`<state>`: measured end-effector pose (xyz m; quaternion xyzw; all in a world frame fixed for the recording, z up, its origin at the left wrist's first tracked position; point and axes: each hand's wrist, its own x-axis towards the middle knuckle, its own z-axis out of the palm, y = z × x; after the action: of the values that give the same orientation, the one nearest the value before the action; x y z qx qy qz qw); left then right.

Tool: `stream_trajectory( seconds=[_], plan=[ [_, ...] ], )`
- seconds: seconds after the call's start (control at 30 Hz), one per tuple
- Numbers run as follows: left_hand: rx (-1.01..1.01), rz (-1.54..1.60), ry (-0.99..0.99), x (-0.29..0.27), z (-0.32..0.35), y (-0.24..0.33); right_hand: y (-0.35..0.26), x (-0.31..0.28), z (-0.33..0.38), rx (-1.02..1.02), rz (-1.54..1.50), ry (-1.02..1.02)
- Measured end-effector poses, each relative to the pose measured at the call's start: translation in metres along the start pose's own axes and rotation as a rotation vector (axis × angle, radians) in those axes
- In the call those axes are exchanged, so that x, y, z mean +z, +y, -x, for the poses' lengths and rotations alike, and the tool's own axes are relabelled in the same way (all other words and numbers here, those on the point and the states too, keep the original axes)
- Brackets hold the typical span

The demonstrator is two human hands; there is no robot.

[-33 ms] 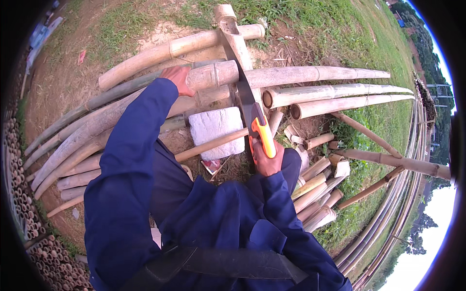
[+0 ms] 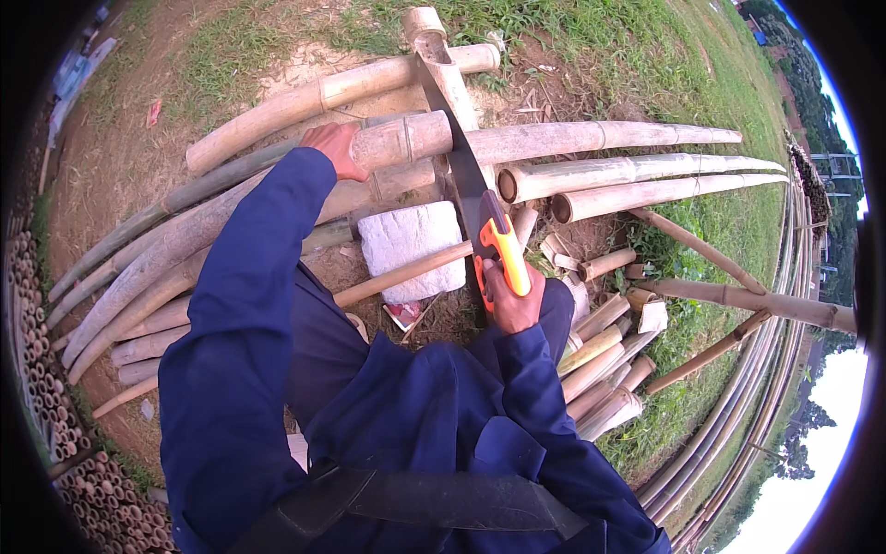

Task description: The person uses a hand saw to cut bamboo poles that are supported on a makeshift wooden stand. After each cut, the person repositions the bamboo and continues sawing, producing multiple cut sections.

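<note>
Crosswise, a thick bamboo pole (image 2: 406,140) stretches left to right, met by the blade of an orange-handled saw (image 2: 471,185), with a white block (image 2: 413,245) beside it. The left hand (image 2: 334,150) curls its fingers over the pole; the right hand (image 2: 513,297) wraps the saw's handle.

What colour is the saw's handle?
The saw handle is orange, shading to yellow, with a dark section on top; the head view shows it best.

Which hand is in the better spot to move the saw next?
Probably the right hand. It's already wrapped around the orange handle of the saw, whose blade crosses the bamboo pole. The left hand is on the pole, away from the handle.
</note>
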<state>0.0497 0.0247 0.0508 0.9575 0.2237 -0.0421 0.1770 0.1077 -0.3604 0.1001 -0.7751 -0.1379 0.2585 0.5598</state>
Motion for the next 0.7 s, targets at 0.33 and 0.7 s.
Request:
stream_trajectory(
  seconds=[0.33,0.7],
  plan=[
    [-0.042,-0.084,0.118,-0.003,0.003,0.011,-0.003,-0.060,0.059,-0.133,-0.065,0.061],
    [0.009,-0.271,0.181,0.032,0.052,0.040,-0.006,-0.034,-0.027,-0.159,-0.156,-0.028]
  ],
)
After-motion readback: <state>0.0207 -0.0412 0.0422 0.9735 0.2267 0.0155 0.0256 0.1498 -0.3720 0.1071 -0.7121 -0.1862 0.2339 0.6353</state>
